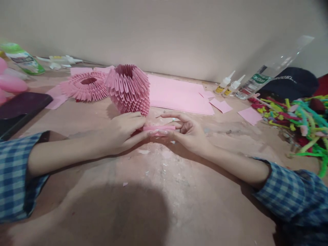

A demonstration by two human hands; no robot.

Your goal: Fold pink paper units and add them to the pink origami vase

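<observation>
Between my two hands is a narrow folded strip of pink paper [160, 128], low over the table. My left hand [125, 131] grips its left end, thumb along the near edge. At the other end my right hand [188, 132] pinches the paper between thumb and fingers, with the index finger raised and curved above it. Just behind my left hand stands a pink folded-paper vase shape [129, 89] built from many small pointed pieces. Left of that lies a flatter pink folded-paper ring [88, 83].
Large pink paper sheets [176, 94] lie by the wall, with small pink squares [249, 115] to their right. Two glue bottles [227, 85], a clear plastic bottle [258, 80], a dark cap [292, 83] and colourful pipe cleaners [302, 119] crowd the right. A black phone [23, 109] lies left.
</observation>
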